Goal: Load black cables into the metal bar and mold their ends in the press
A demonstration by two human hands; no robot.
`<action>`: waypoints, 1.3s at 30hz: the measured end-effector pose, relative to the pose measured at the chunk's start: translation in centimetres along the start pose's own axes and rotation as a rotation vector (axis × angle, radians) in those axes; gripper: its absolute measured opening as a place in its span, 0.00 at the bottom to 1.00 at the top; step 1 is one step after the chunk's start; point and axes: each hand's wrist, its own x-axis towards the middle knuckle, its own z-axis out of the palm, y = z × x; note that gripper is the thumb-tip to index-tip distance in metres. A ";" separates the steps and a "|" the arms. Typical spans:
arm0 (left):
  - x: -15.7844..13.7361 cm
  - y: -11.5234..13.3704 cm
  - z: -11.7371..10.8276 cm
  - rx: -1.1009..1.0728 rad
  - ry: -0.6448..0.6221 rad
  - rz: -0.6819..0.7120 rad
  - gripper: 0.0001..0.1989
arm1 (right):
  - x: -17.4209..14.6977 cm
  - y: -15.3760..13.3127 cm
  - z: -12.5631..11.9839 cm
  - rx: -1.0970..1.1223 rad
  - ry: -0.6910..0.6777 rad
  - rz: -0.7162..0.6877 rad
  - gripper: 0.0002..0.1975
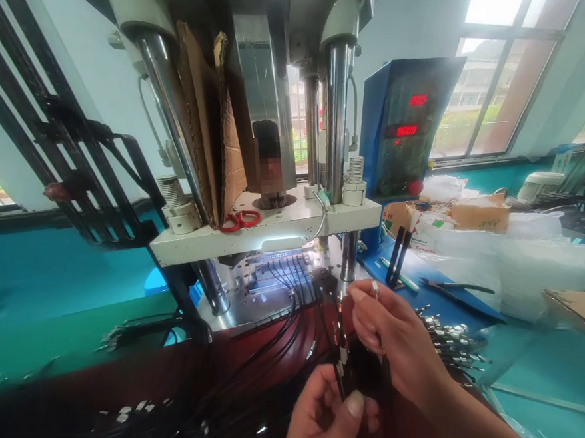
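Note:
My left hand (329, 413) is closed in front of the press, thumb and fingers pinching a black cable with a small metal connector (343, 355) at its upper end. Just above and to the right, my right hand (393, 335) is also closed. A small silver connector (376, 289) pokes up between its fingers, and its thumb and forefinger tips meet beside another thin metal end (341, 302). Behind both hands, several black cables (295, 292) run from a brightly lit mold (279, 273) on the press bed. The palms' insides are partly hidden.
Loose cables with metal ends lie in a dark heap (136, 417) at left and a bundle (454, 341) at right. Pliers (457, 286) rest on a blue surface. Red-handled scissors (240, 220) and cardboard (216, 131) sit on the press plate (317, 220), beside a blue control box (406, 131).

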 end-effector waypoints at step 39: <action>2.7 -0.5 0.5 0.065 0.022 0.119 0.14 | -0.6 -0.2 0.7 -0.595 0.079 -0.161 0.14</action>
